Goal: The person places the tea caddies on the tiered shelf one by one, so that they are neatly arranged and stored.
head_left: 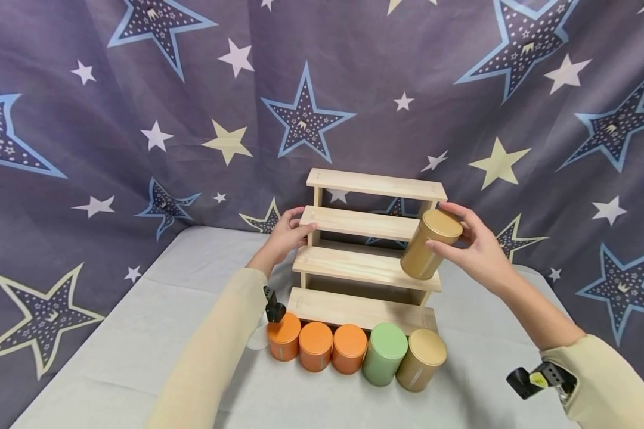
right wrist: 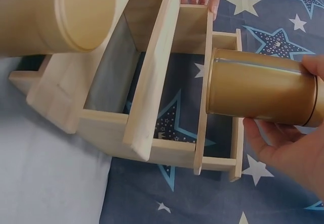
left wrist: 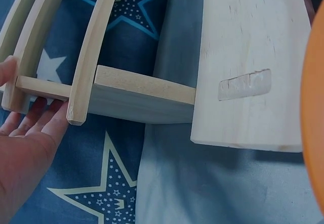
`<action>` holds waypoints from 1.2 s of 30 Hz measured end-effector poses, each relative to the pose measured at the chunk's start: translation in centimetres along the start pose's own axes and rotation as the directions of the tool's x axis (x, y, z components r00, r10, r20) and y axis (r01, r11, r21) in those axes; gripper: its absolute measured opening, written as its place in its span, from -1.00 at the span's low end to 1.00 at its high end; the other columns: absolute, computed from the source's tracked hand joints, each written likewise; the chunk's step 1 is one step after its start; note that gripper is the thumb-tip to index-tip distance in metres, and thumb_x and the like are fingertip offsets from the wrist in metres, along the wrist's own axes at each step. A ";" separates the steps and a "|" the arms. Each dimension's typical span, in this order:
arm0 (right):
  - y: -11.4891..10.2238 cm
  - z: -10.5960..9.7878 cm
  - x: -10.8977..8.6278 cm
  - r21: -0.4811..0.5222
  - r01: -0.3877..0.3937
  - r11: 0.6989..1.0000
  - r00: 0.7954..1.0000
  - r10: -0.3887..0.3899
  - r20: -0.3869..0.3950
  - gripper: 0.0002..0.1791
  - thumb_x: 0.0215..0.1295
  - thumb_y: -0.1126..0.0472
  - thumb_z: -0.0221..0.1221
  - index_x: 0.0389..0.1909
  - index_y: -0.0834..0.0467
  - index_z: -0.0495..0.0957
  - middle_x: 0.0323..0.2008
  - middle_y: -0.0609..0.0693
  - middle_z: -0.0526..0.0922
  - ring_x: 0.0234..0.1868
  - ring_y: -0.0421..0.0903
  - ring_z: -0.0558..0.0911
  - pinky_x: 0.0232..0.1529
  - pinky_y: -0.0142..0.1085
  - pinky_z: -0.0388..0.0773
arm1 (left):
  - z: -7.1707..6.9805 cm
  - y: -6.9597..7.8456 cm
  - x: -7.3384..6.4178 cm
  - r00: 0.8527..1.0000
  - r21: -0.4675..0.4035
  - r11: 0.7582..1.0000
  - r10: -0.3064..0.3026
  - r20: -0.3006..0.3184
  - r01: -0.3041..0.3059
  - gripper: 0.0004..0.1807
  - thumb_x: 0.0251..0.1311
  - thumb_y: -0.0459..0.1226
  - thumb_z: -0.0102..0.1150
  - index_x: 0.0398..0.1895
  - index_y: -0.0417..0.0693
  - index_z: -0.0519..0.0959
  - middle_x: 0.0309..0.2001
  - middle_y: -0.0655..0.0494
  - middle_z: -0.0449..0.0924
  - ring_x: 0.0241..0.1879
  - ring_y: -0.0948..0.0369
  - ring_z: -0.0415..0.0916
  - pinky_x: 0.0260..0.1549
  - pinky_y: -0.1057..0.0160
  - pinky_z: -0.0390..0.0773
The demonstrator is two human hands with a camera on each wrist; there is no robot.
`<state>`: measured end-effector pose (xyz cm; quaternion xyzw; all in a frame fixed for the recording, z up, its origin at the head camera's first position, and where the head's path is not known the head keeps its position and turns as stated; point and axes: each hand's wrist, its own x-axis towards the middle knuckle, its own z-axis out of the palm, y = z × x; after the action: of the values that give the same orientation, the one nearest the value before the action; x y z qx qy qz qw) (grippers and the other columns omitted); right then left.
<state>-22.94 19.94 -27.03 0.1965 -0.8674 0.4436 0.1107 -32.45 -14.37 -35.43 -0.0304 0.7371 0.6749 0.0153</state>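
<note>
Head view: three orange canisters (head_left: 316,348), a green canister (head_left: 384,356) and a standing gold canister (head_left: 421,362) line up nearest me, as I grip a gold tin (head_left: 426,253) behind them.

The row runs from seven to five o'clock of the wooden shelf (head_left: 349,307). At three o'clock, my right hand (head_left: 477,250) holds the tin, tilted, thumb on the near side and fingers round the back, over the second step up (head_left: 349,261); whether its base touches wood I cannot tell. It looks stiff and smooth, probably light but apt to slip, best held below its lid (head_left: 443,221). At nine o'clock my left hand (head_left: 287,236) pinches the end of the next step up (head_left: 362,222), thumb on top. Starred cloth (head_left: 375,77) hangs beyond at twelve.
</note>
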 end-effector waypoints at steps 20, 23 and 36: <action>-2.1 3.3 4.8 0.064 -0.003 0.998 0.996 -0.002 0.086 -0.23 0.14 0.13 0.29 0.35 0.05 0.17 0.11 0.10 0.47 -0.01 -0.06 0.50 -0.11 -0.44 0.47 | 0.0 -0.1 0.1 1.000 -0.016 1.000 0.014 0.003 -0.014 -0.26 0.19 -0.27 0.19 0.38 0.04 0.07 0.28 -0.19 0.30 0.21 -0.07 0.38 0.13 -0.07 0.44; -2.5 4.0 5.6 0.084 -0.018 0.996 0.996 0.010 0.090 -0.23 0.14 0.11 0.30 0.35 0.02 0.17 0.12 0.11 0.47 0.03 -0.03 0.51 -0.05 -0.31 0.50 | 0.0 -0.1 0.1 1.000 -0.023 1.000 0.011 0.008 -0.011 -0.27 0.19 -0.28 0.19 0.38 0.03 0.07 0.28 -0.20 0.30 0.21 -0.07 0.38 0.13 -0.07 0.44; -3.9 7.0 8.8 0.209 -0.002 0.978 0.993 -0.022 0.113 -0.22 0.15 0.17 0.27 0.36 0.08 0.13 0.15 0.17 0.43 0.10 0.05 0.51 0.05 -0.20 0.49 | -0.3 -0.2 -0.1 1.000 -0.039 0.999 0.015 0.017 -0.014 -0.28 0.20 -0.31 0.17 0.38 0.02 0.08 0.29 -0.21 0.29 0.21 -0.08 0.37 0.14 -0.09 0.42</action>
<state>-29.24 10.06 -25.02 0.2366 -0.8200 0.5195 0.0415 -32.32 -14.71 -35.63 -0.0197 0.7239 0.6895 0.0161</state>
